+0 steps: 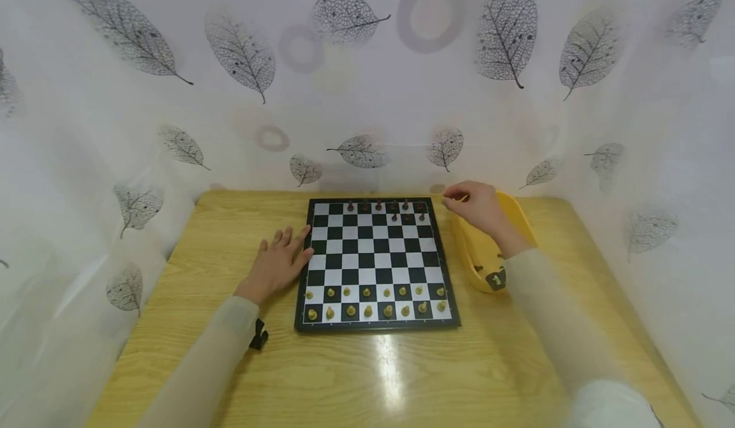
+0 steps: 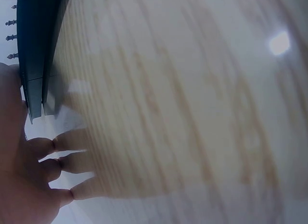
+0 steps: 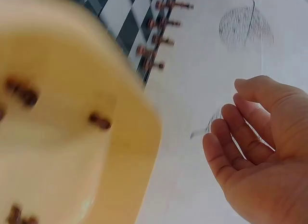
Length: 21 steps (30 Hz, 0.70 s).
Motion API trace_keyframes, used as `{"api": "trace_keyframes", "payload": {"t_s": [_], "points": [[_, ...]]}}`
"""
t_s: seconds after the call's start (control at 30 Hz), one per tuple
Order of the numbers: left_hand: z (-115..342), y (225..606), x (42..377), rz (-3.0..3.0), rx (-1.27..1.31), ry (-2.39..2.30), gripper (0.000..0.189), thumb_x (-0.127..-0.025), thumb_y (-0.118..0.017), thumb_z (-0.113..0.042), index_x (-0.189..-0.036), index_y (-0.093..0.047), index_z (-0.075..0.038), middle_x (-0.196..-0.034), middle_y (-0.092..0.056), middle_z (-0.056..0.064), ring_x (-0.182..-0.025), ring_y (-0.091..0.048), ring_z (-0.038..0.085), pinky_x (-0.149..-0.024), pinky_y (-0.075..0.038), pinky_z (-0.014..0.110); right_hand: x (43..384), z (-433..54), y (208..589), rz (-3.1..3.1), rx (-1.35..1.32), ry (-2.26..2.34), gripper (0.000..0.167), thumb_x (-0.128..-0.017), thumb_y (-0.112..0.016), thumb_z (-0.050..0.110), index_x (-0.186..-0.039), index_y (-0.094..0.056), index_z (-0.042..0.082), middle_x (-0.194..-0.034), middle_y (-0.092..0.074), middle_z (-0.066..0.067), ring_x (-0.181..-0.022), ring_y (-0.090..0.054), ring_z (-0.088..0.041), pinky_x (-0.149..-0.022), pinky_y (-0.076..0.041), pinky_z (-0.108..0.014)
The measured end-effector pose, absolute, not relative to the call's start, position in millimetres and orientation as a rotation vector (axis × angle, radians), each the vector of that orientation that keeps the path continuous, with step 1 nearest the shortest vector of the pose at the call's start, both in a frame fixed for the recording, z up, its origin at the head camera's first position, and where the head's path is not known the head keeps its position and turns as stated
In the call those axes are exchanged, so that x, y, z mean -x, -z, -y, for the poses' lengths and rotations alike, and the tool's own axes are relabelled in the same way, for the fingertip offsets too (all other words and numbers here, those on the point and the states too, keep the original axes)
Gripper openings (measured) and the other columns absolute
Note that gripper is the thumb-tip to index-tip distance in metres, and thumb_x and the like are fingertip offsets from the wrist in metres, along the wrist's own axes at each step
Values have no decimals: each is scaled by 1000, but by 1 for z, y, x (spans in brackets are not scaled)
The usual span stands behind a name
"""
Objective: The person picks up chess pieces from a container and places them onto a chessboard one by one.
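A black-and-white chessboard (image 1: 373,243) lies flat on the table. Gold chess pieces (image 1: 368,311) fill the two near rows; dark reddish-brown pieces (image 1: 378,205) stand at the far side, mostly toward the right. My left hand (image 1: 277,265) rests at the board's left edge with fingers spread, its thumb and forefinger touching the frame. Over the far end of a yellow tray (image 1: 472,273), right of the board, is my right hand (image 1: 475,208). In the right wrist view its fingers (image 3: 222,137) are loosely bent, and no piece shows in it. Several brown pieces (image 3: 100,121) lie inside the tray.
The wooden table (image 1: 224,224) ends against a pale leaf-printed sheet (image 1: 367,96) at the back, which also hangs on both sides. A small black object (image 1: 259,335) is seen beside the left wrist. A dark patch (image 1: 496,280) marks the tray's near end.
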<state>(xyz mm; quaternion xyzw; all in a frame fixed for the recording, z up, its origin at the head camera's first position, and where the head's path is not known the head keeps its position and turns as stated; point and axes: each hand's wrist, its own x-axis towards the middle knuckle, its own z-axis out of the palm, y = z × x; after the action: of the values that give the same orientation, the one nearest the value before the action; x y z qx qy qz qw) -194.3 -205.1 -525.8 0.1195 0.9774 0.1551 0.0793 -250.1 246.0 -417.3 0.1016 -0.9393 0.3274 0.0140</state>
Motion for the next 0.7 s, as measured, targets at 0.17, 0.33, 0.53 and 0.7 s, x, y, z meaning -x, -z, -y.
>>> {"api": "trace_keyframes", "payload": {"t_s": [0.17,0.33,0.53,0.7], "points": [[205,526,194,-2925,-365,-458,71,-111,-26,-62,-171,-16,-25,-172,-16,28,-159,-15,53,-125,-10,77,237,-280,419,2891,-293,-992,30,-102,-71,25,-119,-76,0,-115,-76,-20,-100,-69,-33,-82,-55,-33],[205,525,193,-2924,-373,-460,71,-111,-26,-62,-171,-17,-25,-172,-17,29,-159,-16,54,-124,-11,78,226,-307,426,2887,-254,-967,32,-103,-70,30,-119,-76,2,-114,-77,-19,-99,-69,-31,-77,-52,-21],[205,525,192,-2924,-376,-461,71,-111,-26,-62,-171,-17,-24,-172,-18,29,-159,-16,54,-124,-11,78,215,-327,436,2885,-212,-963,31,-102,-71,27,-116,-76,0,-113,-77,-21,-100,-69,-34,-75,-50,-15],[204,524,191,-2927,-382,-463,71,-111,-25,-62,-171,-16,-24,-172,-17,29,-159,-16,54,-124,-10,78,206,-337,442,2948,-121,-968,34,-103,-70,26,-122,-73,-3,-122,-74,-26,-110,-70,-41,-91,-57,-32]]}}
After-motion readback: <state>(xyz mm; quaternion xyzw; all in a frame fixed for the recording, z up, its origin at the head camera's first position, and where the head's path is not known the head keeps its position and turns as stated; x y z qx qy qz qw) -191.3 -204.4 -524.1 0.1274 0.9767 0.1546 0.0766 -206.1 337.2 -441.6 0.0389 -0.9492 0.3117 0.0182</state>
